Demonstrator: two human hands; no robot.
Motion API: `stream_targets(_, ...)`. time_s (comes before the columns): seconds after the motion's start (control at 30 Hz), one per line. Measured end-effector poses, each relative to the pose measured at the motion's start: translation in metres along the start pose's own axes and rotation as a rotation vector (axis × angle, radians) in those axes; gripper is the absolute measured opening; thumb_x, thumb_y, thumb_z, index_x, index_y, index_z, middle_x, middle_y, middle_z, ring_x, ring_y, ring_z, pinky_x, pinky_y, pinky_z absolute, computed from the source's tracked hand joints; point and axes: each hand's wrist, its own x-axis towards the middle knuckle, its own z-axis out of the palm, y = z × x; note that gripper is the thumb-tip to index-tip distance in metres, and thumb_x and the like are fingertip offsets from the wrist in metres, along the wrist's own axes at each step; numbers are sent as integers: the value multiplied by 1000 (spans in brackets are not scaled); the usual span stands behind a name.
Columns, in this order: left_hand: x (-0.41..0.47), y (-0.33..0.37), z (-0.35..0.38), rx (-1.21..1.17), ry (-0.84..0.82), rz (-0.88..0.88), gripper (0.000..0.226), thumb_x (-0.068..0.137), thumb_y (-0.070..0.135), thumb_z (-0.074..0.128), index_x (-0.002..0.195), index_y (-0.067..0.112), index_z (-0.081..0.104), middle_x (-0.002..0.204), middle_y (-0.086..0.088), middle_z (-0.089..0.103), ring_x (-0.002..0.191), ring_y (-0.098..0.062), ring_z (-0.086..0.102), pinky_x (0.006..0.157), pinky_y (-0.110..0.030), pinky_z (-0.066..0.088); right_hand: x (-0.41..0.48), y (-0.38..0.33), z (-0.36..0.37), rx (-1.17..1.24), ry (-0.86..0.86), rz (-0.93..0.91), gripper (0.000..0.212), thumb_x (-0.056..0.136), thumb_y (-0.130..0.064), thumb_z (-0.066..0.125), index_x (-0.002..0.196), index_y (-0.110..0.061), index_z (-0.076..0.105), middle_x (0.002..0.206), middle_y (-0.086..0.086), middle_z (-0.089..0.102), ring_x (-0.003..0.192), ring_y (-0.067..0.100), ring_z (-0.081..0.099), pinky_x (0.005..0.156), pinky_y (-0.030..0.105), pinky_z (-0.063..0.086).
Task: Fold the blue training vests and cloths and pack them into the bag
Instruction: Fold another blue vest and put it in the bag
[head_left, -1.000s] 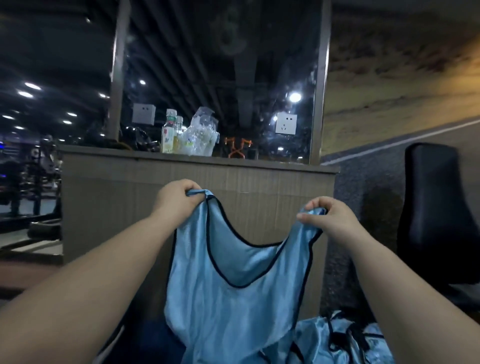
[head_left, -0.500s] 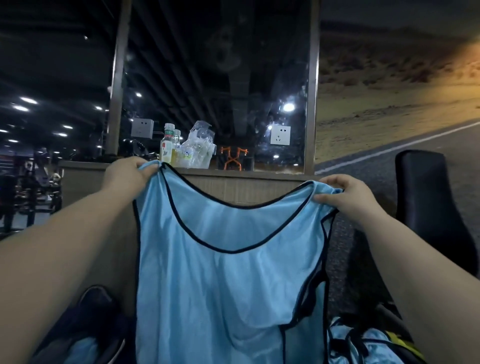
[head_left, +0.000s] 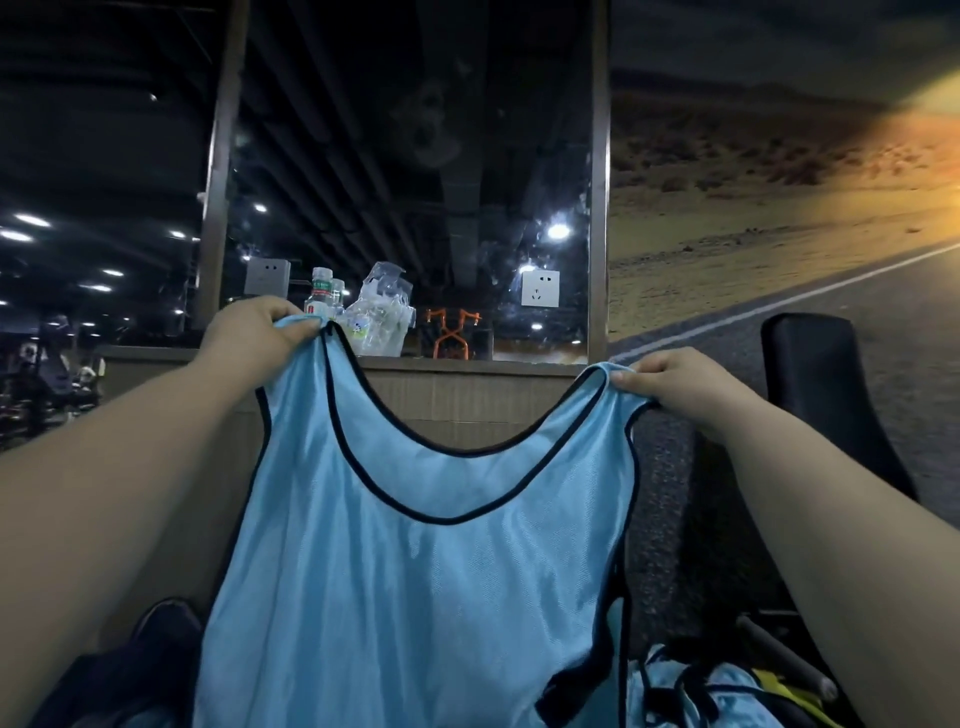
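A light blue training vest (head_left: 415, 571) with dark piping hangs spread flat in front of me, neckline up. My left hand (head_left: 254, 338) pinches its left shoulder strap, held a little higher. My right hand (head_left: 680, 384) pinches the right shoulder strap. More blue vests (head_left: 691, 696) lie bunched at the bottom right. A dark bag (head_left: 130, 670) sits low at the bottom left, partly hidden by the hanging vest and my left arm.
A wooden counter (head_left: 467, 395) stands ahead, with water bottles (head_left: 322, 293) and a clear plastic bag (head_left: 384, 317) on top, below a mirror. A black padded seat (head_left: 826, 395) is to the right. A grey bar (head_left: 784, 660) lies at the lower right.
Both hands have lifted the vest and drawn its shoulders wide apart, so it went from hanging narrow to spread flat. Since half a second ago it barely moved.
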Motion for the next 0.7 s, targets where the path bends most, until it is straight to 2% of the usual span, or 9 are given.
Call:
stream_targets(0.1,1,-2,5,-22,-23,-5,22,92,36,64,104,18,69,104,-2,61,92,-20,52,76,-33,42,1,2,-1,-15,-10,14,12,88,-28,71,78,-24,75,82,-3,74,87,20,68,87,40,54)
stream_targets(0.23,-5,1,18,7,-104,18,13,95,22,58,103,19,69,118,-2,63,93,-17,53,76,-29,39,-3,-1,3,15,-33,30,16,90,-29,68,80,-20,74,83,0,75,89,22,69,88,41,54)
stream_targets(0.37,-33,24,46,-159,-344,3,21,98,13,45,108,20,62,113,2,62,88,-19,53,65,-29,40,-8,-11,23,44,-105,11,15,92,-34,64,86,-25,75,94,-5,73,95,16,66,91,39,51)
stream_targets(0.47,-65,52,60,-311,-511,75,11,94,31,60,102,26,65,103,5,67,92,-14,63,70,-23,45,-16,-26,45,144,-170,-20,16,95,-27,60,89,-18,72,92,-2,71,88,15,64,80,30,49)
stream_targets(0.53,-81,67,67,-317,-589,174,18,84,40,71,99,31,68,99,13,68,88,-3,63,68,-19,43,-20,-35,60,216,-229,-59,17,96,-23,59,85,-16,69,83,-1,68,81,17,60,77,31,47)
stream_targets(0.63,-94,77,80,-467,-647,259,25,77,24,81,97,33,69,90,17,67,76,9,60,71,-9,43,-26,-44,76,343,-314,-118,20,97,-18,57,80,-17,66,77,1,65,73,17,57,72,33,46)
stream_targets(0.7,-98,76,86,-560,-642,268,31,73,15,83,94,33,69,87,18,68,75,8,62,78,-12,47,-29,-46,82,395,-347,-136,22,98,-17,56,78,-18,64,75,0,63,67,14,56,67,31,46)
